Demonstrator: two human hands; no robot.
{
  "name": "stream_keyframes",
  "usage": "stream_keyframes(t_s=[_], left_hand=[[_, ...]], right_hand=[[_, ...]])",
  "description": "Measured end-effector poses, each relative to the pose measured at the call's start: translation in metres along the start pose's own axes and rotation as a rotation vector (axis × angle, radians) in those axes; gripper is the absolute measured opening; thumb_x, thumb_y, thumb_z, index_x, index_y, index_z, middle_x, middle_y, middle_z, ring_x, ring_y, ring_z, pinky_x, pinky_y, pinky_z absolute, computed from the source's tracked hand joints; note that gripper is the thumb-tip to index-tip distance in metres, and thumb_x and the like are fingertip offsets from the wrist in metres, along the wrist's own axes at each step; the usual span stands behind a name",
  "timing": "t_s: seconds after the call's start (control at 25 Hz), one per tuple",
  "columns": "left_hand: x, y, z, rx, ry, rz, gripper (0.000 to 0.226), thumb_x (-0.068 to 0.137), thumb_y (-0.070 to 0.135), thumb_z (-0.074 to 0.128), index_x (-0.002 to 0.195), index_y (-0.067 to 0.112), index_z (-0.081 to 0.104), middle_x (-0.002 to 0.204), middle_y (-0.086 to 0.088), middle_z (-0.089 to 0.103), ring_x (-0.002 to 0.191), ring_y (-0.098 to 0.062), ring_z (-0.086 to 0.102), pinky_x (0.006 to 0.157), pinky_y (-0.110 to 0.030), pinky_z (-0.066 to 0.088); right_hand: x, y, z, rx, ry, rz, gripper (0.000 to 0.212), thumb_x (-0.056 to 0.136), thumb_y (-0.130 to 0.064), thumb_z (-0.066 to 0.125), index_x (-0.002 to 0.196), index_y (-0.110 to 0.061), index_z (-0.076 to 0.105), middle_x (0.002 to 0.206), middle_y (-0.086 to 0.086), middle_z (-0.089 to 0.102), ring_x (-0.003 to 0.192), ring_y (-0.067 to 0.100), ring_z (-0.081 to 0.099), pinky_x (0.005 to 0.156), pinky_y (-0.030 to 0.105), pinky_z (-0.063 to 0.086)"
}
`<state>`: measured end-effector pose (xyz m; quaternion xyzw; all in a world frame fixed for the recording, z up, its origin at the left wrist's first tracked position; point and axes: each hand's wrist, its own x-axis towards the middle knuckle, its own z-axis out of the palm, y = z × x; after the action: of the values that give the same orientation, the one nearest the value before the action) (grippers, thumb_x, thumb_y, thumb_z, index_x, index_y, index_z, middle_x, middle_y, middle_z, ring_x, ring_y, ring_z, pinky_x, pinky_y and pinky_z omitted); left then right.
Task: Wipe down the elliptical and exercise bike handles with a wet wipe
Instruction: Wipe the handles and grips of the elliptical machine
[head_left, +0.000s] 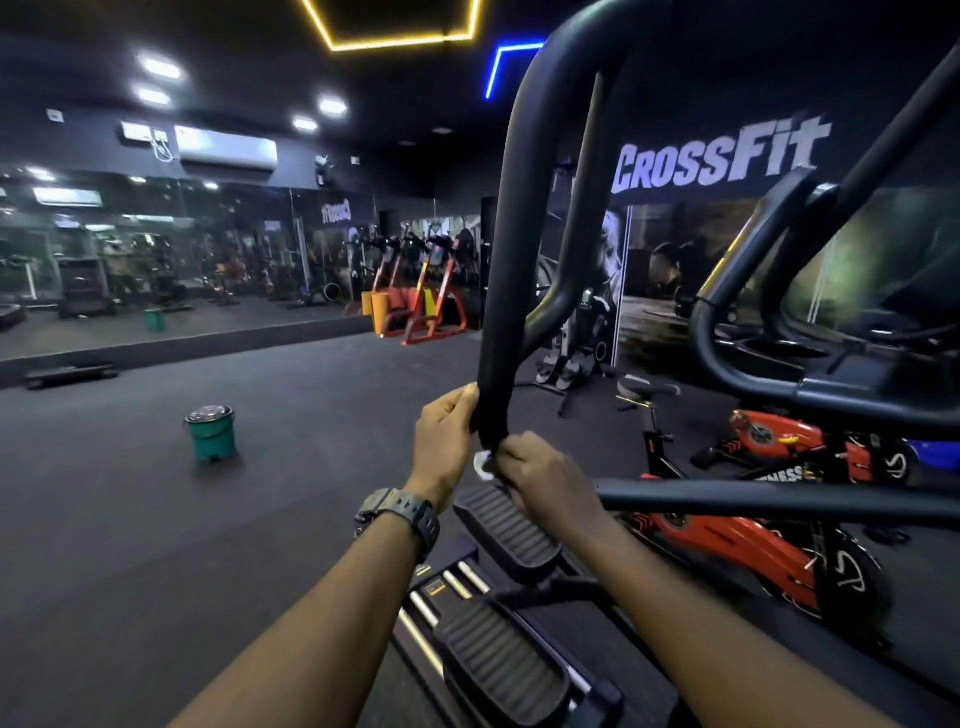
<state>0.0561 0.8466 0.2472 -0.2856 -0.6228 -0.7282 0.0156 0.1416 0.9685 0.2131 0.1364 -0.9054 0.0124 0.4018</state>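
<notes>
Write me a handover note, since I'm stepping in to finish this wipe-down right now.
Left hand: grips the lower part of the elliptical handle, steadying it.
Right hand: fingers curled round the white wet wipe, pressed to the same handle just below the left hand.
Done: cannot tell how much of this handle is wiped.
Left: finish this handle, the elliptical's other handles, then the red exercise bike on the right.

Elliptical handle (511, 270) centre, upright; left hand (441, 447) on its left side, right hand (545, 480) at its lower end. Pedals (506, 525) below hands. Bucket (211, 431) on floor (156, 519), far left. Exercise bike (727, 535) right, behind elliptical rail.
</notes>
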Motion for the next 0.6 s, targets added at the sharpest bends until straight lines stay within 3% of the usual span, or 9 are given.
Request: stream_keyframes(t_s=[0.16,0.32,0.4,0.52,0.6], left_hand=[[-0.001,-0.014,0.001,-0.007,0.008,-0.041,0.044,0.097,0.049,0.047,0.088,0.017,0.076,0.093,-0.008,0.074,0.093,-0.030,0.068,0.090,-0.049,0.053],[-0.008,-0.024,0.009,-0.141,0.061,-0.146,0.049,0.102,0.046,0.042,0.096,0.010,0.075,0.099,-0.010,0.075,0.098,-0.029,0.069,0.093,-0.048,0.054],[-0.009,-0.026,0.013,-0.142,0.074,-0.156,0.053,0.100,0.047,0.044,0.090,0.001,0.071,0.092,-0.008,0.071,0.088,-0.025,0.067,0.088,-0.048,0.055],[-0.009,-0.029,0.015,-0.119,0.106,-0.141,0.053,0.097,0.049,0.046,0.079,0.004,0.066,0.084,-0.008,0.066,0.080,-0.023,0.062,0.079,-0.044,0.054],[-0.007,-0.035,0.014,-0.155,0.106,-0.128,0.049,0.100,0.044,0.045,0.079,0.006,0.069,0.087,-0.009,0.069,0.083,-0.024,0.065,0.079,-0.039,0.055]], right_hand=[[0.027,0.002,-0.009,0.025,0.096,0.161,0.022,0.092,-0.029,0.045,0.096,-0.018,0.064,0.091,0.004,0.057,0.084,0.028,0.057,0.058,0.036,0.047],[-0.015,0.008,0.002,0.100,-0.023,0.217,0.013,0.091,-0.014,0.051,0.098,-0.020,0.061,0.102,0.003,0.060,0.093,0.028,0.059,0.070,0.042,0.052],[-0.006,0.013,-0.001,0.232,0.011,0.439,0.017,0.091,-0.012,0.053,0.095,-0.028,0.060,0.105,-0.003,0.066,0.095,0.023,0.063,0.077,0.041,0.053],[0.020,0.004,-0.004,0.342,0.052,0.671,0.014,0.094,-0.017,0.051,0.097,-0.030,0.054,0.095,0.003,0.069,0.087,0.028,0.065,0.071,0.041,0.053],[0.000,0.000,-0.003,0.225,-0.070,0.615,0.013,0.097,-0.022,0.048,0.110,-0.024,0.052,0.098,0.010,0.069,0.089,0.035,0.063,0.069,0.041,0.050]])
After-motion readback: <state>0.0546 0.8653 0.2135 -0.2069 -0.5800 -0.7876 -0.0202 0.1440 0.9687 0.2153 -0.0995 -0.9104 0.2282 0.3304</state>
